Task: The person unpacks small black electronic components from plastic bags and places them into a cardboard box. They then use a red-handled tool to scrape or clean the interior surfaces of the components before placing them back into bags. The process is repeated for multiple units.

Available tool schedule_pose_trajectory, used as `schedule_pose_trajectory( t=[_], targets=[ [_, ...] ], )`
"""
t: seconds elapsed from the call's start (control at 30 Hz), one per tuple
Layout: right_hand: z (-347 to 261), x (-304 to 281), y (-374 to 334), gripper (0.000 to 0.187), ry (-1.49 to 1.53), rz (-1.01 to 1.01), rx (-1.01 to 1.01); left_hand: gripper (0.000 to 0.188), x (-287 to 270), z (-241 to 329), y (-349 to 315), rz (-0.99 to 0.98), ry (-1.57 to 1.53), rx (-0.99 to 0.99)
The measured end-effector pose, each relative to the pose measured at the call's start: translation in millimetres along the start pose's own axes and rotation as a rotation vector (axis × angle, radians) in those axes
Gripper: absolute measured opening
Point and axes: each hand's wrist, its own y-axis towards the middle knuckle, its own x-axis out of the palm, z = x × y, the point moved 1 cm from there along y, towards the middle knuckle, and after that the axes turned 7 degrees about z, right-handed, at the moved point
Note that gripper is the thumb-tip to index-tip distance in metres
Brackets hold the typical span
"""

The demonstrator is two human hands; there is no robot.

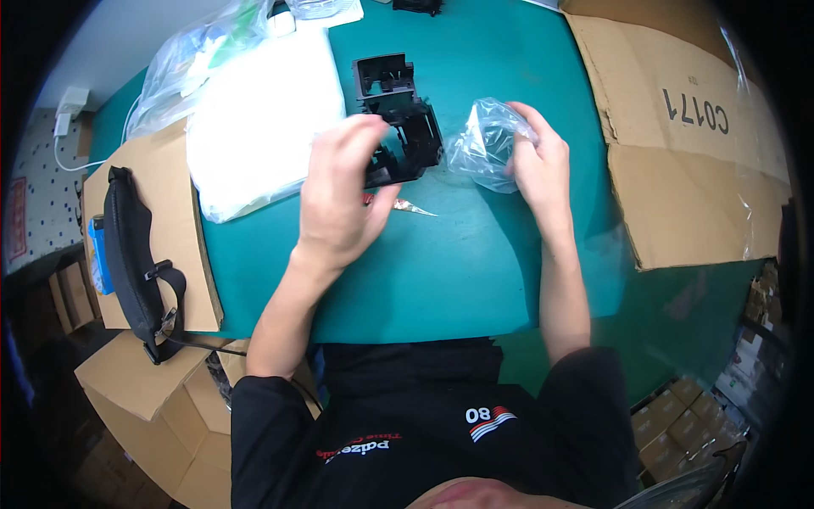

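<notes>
My right hand [541, 161] pinches the edge of a crumpled clear plastic bag [489, 144] above the green table. Beside it, several black plastic frame-like parts [421, 136] lie close together. My left hand [337, 195] hovers at their left edge, thumb and fingers apart, with the fingertips slightly blurred. It overlaps part of the nearest black piece, and whether it touches that piece cannot be made out. Just past the left thumb lies a small pointed red and silver thing [413, 207], partly hidden.
A large white plastic-wrapped bundle [254, 127] lies left of the black parts. Farther left, a black waist pouch [131, 254] rests on cardboard. An open cardboard box [695, 161] borders the right side. Another carton [161, 407] stands below the table's left edge.
</notes>
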Motion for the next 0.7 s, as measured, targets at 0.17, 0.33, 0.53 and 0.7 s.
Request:
schedule_pose_trajectory(
  t=[0.17, 0.33, 0.53, 0.7],
  targets=[
    [0.9, 7.1, -7.2, 0.067, -0.052, -0.016, -0.186, 0.064, -5.7, 20.3, 1.7, 0.057, -0.301, 0.002],
    [3.2, 14.7, -15.7, 0.065, 0.225, -0.308, -0.137, 0.054, 11.0, 24.4, -10.1, -0.204, -0.406, 0.136],
    [12.5, 22.3, -10.2, 0.052, 0.366, -0.402, -0.024, 0.056, 9.0, 11.9, -3.2, -0.319, -0.362, 0.004],
    [-3.6, 16.8, -18.3, 0.054, 0.282, -0.340, -0.014, 0.059, 8.8, 9.5, -7.8, -0.388, -0.238, 0.006]
  ],
)
